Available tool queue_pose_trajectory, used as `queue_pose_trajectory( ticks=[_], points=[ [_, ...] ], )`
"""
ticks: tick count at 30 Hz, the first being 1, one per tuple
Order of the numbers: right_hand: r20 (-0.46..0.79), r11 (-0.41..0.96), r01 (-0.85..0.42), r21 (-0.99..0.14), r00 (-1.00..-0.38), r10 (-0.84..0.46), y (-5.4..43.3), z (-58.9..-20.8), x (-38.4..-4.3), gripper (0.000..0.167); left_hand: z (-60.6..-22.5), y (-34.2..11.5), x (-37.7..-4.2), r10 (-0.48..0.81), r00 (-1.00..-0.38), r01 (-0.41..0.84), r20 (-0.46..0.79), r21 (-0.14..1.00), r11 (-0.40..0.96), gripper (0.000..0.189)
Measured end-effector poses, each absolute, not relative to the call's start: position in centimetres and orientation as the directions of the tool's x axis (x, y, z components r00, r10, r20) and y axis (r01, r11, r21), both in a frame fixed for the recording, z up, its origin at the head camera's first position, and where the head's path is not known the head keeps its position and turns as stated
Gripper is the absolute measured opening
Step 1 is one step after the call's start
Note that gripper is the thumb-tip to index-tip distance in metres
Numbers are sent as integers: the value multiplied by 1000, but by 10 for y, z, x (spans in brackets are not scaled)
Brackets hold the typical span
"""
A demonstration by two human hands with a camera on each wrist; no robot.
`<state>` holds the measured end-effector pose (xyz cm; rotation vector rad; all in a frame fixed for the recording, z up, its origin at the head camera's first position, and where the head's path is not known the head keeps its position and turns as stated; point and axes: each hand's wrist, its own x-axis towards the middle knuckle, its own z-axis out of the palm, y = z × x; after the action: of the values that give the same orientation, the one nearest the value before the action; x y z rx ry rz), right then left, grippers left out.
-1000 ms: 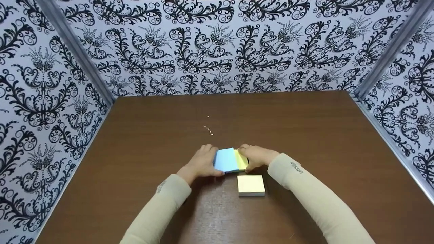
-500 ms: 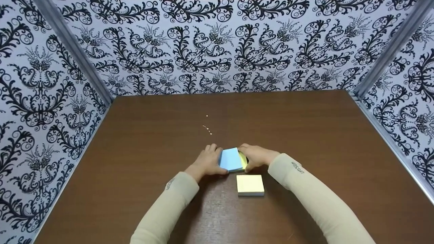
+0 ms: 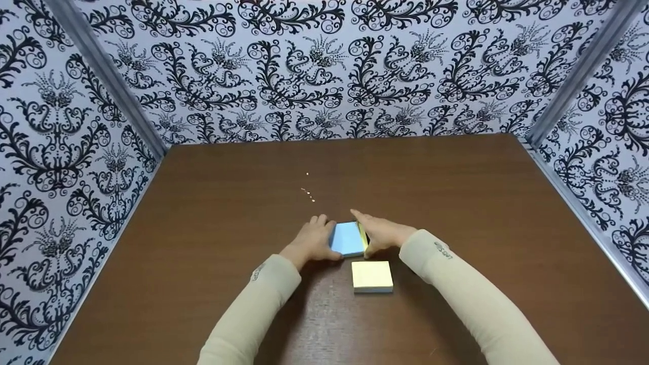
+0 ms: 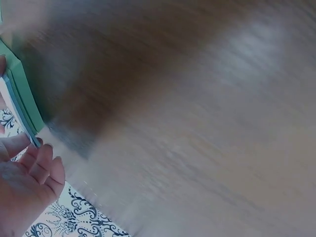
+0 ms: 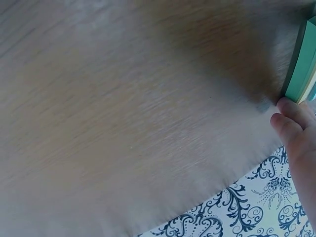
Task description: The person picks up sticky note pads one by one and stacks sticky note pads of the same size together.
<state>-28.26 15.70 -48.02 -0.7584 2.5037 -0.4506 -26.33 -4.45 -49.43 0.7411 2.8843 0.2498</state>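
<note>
A blue sticky note pad [image 3: 348, 238] lies over a yellow pad [image 3: 362, 233], whose strip shows along the right side. In the left wrist view a green pad [image 4: 25, 94] forms the lower part of this stack. My left hand [image 3: 314, 241] pinches the blue pad at its left side, thumb at the near corner and fingers at the far one. My right hand [image 3: 384, 233] is at the stack's right side, with its thumb by the near corner and its forefinger stretched out past the far corner. In the right wrist view, fingers [image 5: 291, 116] meet the green side.
A pale yellow sticky note pad [image 3: 371, 274] with a bluish underside lies just in front of the stack. Small pale flecks [image 3: 308, 193] mark the brown table [image 3: 228, 192] beyond. Patterned walls [image 3: 324, 66] enclose the table at the back and sides.
My left hand has moved right with the blue pad, which now covers more of the yellow one and lies straighter. My right forefinger has straightened away from the stack.
</note>
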Motion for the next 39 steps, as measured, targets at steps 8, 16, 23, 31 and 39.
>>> queue_pose_trajectory(
  ticks=[8, 16, 23, 31, 39],
  points=[
    [-371, 804, -416, -425, -730, -574, 156, -479, -283, 111, -489, -41, -265, 471, -867, 435, -160, 216, 874, 84],
    [-363, 780, -423, -461, -712, -601, 159, -480, -286, 110, -491, -42, -269, 470, -865, 438, -177, 193, 878, 87],
    [-335, 720, -410, -560, -682, -650, 170, -486, -288, 109, -491, -43, -268, 473, -863, 442, -177, 188, 877, 87],
    [-278, 698, -426, -575, -701, -657, 180, -495, -285, 107, -491, -41, -267, 471, -863, 438, -184, 191, 878, 88],
    [-248, 685, -447, -575, -703, -667, 182, -496, -282, 102, -491, -39, -268, 465, -861, 433, -206, 185, 882, 88]
  ],
)
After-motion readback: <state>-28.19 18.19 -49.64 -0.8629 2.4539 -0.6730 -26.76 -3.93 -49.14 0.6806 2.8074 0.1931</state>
